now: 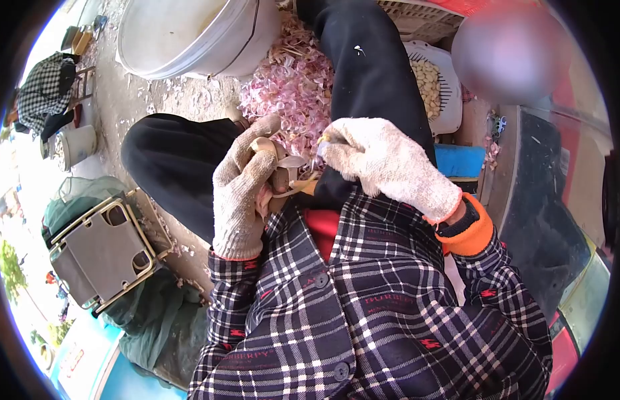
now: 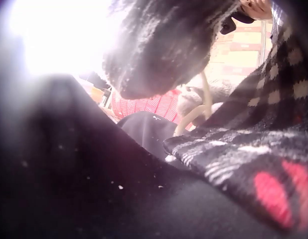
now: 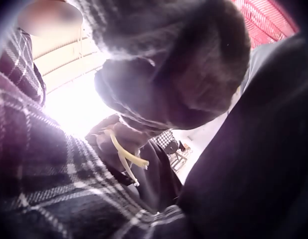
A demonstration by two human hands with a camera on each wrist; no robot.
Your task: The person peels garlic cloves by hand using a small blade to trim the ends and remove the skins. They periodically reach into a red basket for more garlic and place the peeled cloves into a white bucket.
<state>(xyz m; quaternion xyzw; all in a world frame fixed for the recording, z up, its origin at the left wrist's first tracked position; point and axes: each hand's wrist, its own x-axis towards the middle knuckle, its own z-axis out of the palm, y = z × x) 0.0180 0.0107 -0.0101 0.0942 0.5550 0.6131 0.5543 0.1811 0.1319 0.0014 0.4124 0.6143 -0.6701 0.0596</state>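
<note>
Head view | left hand [image 1: 240, 193] in a knit cotton glove curls round a pale tan garlic bulb [image 1: 275, 167] above the lap | right hand [image 1: 380, 167] pinches a small blade [image 1: 321, 148] at the bulb's top | judgement: keep strokes shallow, thumb clear, skins dropping onto pink peel heap [image 1: 293, 87] beyond.

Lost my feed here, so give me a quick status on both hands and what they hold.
Left hand grips a garlic bulb. Right hand pinches something small at it, too small to tell. Pink peel heap beyond; nothing blocking.
</note>
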